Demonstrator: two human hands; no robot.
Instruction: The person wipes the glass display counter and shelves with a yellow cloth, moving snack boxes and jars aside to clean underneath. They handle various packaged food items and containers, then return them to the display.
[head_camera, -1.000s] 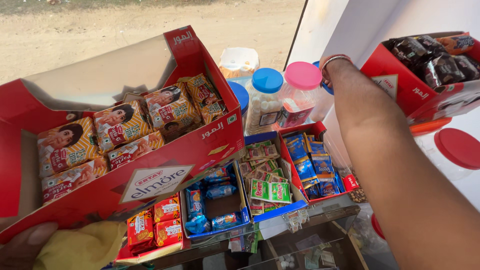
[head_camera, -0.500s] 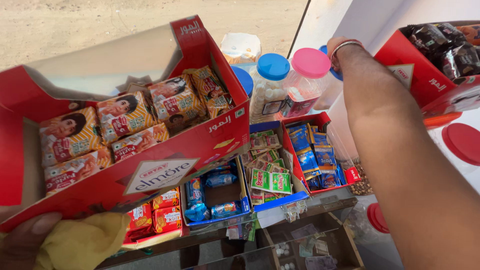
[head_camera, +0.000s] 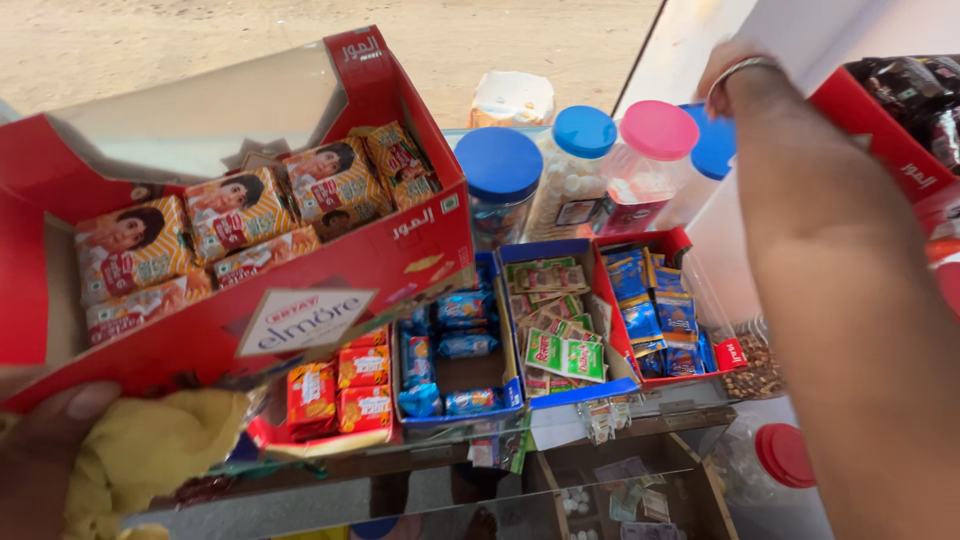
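Observation:
My left hand at the bottom left grips the near corner of a large open red cardboard box, with a yellow cloth bunched against it. Orange-striped biscuit packets lie in a row inside the box. The box is tilted above the counter display. My right arm reaches up at the right. A metal bangle sits on its wrist. Only the base of my right hand shows, its fingers hidden. It is beside a second red box of dark packets.
Below are small display trays: red packets, blue packets, green sachets, blue sachets. Plastic jars with blue lids and a pink lid stand behind. A red-lidded jar sits low right. Sandy ground lies beyond.
The big red box has shifted slightly right and nearer. My right arm has lifted a little, and the second red box sits further toward the right edge.

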